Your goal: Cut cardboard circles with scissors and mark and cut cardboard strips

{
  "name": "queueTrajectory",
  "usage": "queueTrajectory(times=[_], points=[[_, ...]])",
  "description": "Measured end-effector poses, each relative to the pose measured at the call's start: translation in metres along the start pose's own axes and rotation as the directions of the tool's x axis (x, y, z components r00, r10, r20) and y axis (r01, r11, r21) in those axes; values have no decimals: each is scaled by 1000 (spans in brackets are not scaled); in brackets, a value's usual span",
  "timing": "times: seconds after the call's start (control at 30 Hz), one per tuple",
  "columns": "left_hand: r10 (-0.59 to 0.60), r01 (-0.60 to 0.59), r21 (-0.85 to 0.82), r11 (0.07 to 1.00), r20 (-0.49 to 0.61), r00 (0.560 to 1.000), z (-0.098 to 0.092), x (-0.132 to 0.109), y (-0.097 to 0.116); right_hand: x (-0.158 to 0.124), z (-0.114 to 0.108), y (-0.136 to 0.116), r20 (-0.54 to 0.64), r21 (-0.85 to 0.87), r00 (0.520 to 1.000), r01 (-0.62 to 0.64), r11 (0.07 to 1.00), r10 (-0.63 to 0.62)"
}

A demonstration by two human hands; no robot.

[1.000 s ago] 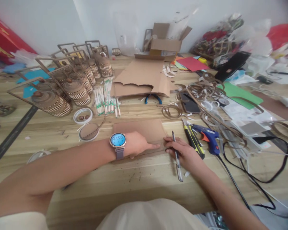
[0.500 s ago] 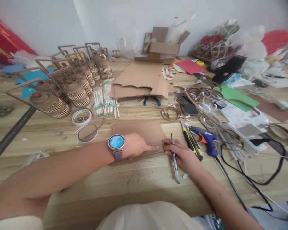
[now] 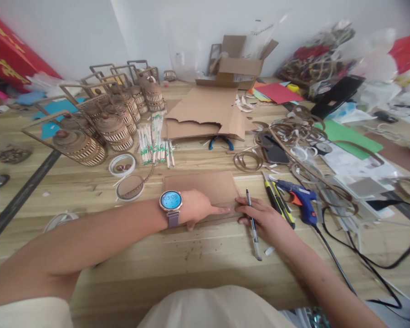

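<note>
A flat piece of brown cardboard (image 3: 201, 184) lies on the wooden table. Across its front part rests my left hand (image 3: 198, 207), a watch on the wrist, its index finger stretched out to the right; nothing shows in it. At the right edge of the cardboard is my right hand (image 3: 259, 215), holding a clear pen (image 3: 254, 237) between its fingers, the dark tip pointing away from me. The fingertips of my right hand touch or nearly touch the cardboard's edge. Just right of this hand lies a yellow and black cutter (image 3: 279, 200).
A blue glue gun (image 3: 300, 198) with a cable lies at the right, near tangled brown strips (image 3: 294, 132). Woven lanterns (image 3: 114, 130) stand at the back left beside wrapped sticks (image 3: 155, 141). Torn cardboard (image 3: 205, 109) and blue-handled pliers (image 3: 221, 142) are beyond the hands.
The whole view has shifted slightly, so things appear farther right. Both hands stay at the cardboard in nearly the same pose, the pen still in my right hand.
</note>
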State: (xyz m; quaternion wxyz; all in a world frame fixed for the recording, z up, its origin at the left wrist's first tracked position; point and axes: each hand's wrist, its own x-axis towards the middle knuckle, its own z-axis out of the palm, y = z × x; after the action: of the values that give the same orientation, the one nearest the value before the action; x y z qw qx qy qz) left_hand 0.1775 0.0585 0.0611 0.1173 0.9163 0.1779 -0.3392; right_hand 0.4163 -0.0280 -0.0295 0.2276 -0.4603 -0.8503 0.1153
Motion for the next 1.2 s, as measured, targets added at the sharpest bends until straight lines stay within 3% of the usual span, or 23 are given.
queueTrajectory(times=[0.3,0.43,0.5,0.6,0.67,0.83,1.03,1.2], points=[[-12,11,-30,999,-47,999,4,10,-8,2,-3,3,8,17,1000,-19,1000,18],[-24,24,-6,1000,-36,999,4,0,-3,5,-9,4,43,21,999,-5,1000,4],[-56,58,17,998,-97,994,10,-11,1,6,-11,4,58,4,998,8,1000,-8],[-107,119,29,992,-269,957,27,-23,6,6,-12,5,60,-29,998,21,999,-19],[-136,152,25,988,-322,937,38,-27,7,6,-11,8,51,-47,999,21,999,-19],[-176,195,10,981,-394,902,52,-28,12,6,-8,14,22,-95,1000,18,995,-16],[-310,336,-26,942,-458,833,82,-34,26,5,-7,16,39,-116,999,14,993,-9],[-291,305,-58,951,-511,809,96,-32,8,5,-6,18,24,-134,1000,-1,991,5]])
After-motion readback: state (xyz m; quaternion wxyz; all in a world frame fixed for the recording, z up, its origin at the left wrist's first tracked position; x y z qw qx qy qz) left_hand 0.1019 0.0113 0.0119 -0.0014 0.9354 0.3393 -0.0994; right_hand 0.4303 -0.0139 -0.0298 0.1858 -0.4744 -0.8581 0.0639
